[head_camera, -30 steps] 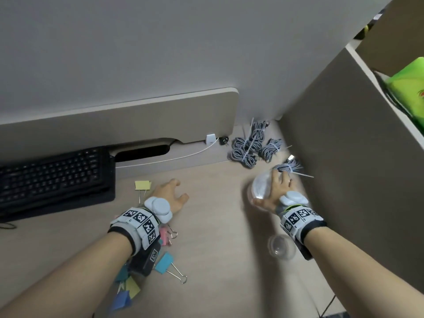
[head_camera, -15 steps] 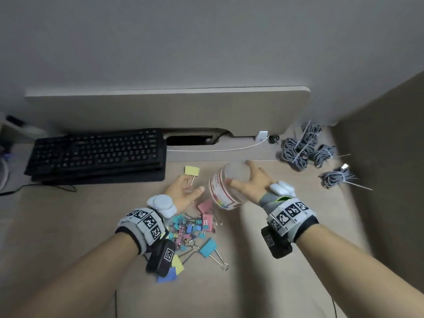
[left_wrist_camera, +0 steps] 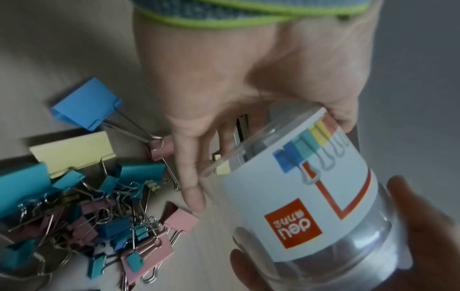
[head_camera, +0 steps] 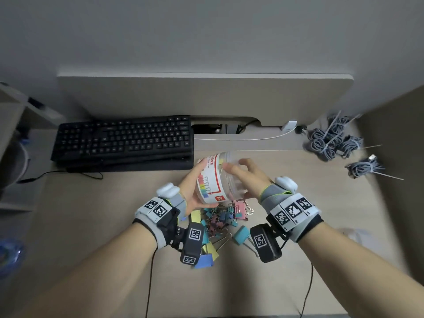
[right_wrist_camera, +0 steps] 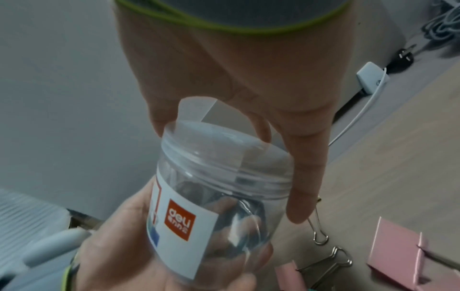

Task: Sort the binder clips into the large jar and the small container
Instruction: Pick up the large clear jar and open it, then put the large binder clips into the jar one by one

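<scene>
The large clear jar [head_camera: 218,180] with a white label is held tilted above the desk, lid on. My left hand [head_camera: 195,187] grips its labelled body from the left, fingers curled round it [right_wrist_camera: 119,250]. My right hand [head_camera: 243,177] grips the lid end [right_wrist_camera: 224,143], thumb and fingers round the rim. Under both hands a pile of coloured binder clips [head_camera: 220,219] lies on the desk, large and small mixed [left_wrist_camera: 82,206]. A faint clear blur [head_camera: 352,232] at the right may be the small container; I cannot tell.
A black keyboard [head_camera: 124,141] sits at the back left. Several grey cable bundles [head_camera: 332,141] lie at the back right beside a white charger [head_camera: 290,126] and its cord. A raised shelf [head_camera: 206,95] runs along the back, a side panel [head_camera: 394,145] stands right.
My right hand carried the jar from the right to the middle, above the clips. My left hand rose from the desk and took hold of the jar's body. The view swung left.
</scene>
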A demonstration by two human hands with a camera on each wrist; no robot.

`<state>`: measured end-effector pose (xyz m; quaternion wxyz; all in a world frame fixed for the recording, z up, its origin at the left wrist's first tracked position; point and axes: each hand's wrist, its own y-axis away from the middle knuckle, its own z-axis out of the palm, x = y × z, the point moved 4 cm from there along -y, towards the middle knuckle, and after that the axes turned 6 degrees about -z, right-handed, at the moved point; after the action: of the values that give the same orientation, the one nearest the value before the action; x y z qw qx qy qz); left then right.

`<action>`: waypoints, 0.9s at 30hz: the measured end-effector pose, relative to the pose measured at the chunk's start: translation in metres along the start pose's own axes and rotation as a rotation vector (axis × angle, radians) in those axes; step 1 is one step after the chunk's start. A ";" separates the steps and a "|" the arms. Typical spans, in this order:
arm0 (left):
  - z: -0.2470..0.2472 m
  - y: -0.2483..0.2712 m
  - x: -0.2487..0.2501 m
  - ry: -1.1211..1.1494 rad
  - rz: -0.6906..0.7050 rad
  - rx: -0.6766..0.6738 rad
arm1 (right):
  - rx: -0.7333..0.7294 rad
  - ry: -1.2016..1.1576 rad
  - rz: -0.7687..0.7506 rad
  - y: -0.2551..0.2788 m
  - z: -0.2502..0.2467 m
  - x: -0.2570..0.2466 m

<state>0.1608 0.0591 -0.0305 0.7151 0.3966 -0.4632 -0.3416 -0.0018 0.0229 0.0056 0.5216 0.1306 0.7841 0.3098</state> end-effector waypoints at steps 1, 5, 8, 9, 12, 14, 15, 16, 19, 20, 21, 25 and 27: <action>-0.003 -0.001 -0.001 0.002 -0.003 -0.008 | 0.013 0.016 0.002 0.002 0.002 0.001; -0.003 -0.003 -0.004 0.052 -0.018 -0.063 | 0.051 0.074 -0.028 0.010 0.005 -0.004; -0.005 -0.005 -0.007 0.117 -0.055 -0.054 | 0.057 0.231 -0.166 0.016 0.009 -0.012; -0.007 -0.005 -0.008 0.131 -0.067 -0.041 | 0.049 0.338 -0.257 0.020 0.011 -0.015; -0.016 -0.006 -0.009 0.168 -0.093 -0.032 | 0.016 0.506 -0.471 0.028 0.016 -0.023; -0.029 -0.007 -0.007 0.188 -0.096 0.045 | 0.009 0.447 -0.474 0.022 0.006 -0.019; -0.036 -0.008 -0.006 0.195 -0.092 0.096 | 0.026 0.420 -0.450 0.016 -0.003 -0.014; -0.043 -0.009 -0.006 0.208 -0.089 0.133 | 0.049 0.420 -0.414 0.006 -0.013 -0.004; -0.055 -0.007 -0.007 0.258 -0.107 0.134 | 0.125 0.649 -0.205 -0.018 -0.038 0.040; -0.056 -0.007 -0.007 0.278 -0.115 0.129 | 0.120 0.738 -0.136 -0.025 -0.044 0.056; -0.057 -0.005 -0.007 0.292 -0.118 0.121 | 0.124 0.819 -0.084 -0.031 -0.050 0.072; -0.055 -0.004 -0.011 0.350 -0.125 0.104 | 0.154 1.065 0.057 -0.047 -0.069 0.122; -0.055 -0.005 -0.015 0.371 -0.137 0.105 | 0.149 1.106 0.117 -0.060 -0.072 0.143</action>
<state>0.2067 0.0835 -0.0554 0.7417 0.5199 -0.3127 -0.2861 -0.1197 0.0271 -0.1180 0.0040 0.0284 0.9521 0.3045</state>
